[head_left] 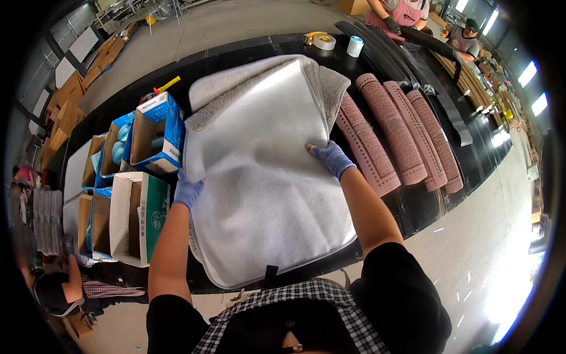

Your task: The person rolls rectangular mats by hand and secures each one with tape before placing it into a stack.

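A grey plush floor mat [268, 171] lies in front of me with its silvery-white textured backing facing up. Its far end is turned over, showing the grey pile [221, 106]; other layers beneath are mostly hidden. At the mat's left edge, my left hand [188, 190], in a pale blue-violet glove, grips it with the thumb on top. On the right edge my right hand [333, 158], gloved alike with bare fingertips, is closed on the mat, its thumb on the backing. The other fingers of both hands are partly hidden under the material.
Several rolled pink mats [392, 127] lie right on the black table [259, 50]. Boxes, including a blue one [168, 130] and a green-white one [132, 218], stand left. Tape [324, 41] and a white-blue canister [355, 46] sit at the back. Co-workers stand far right and left.
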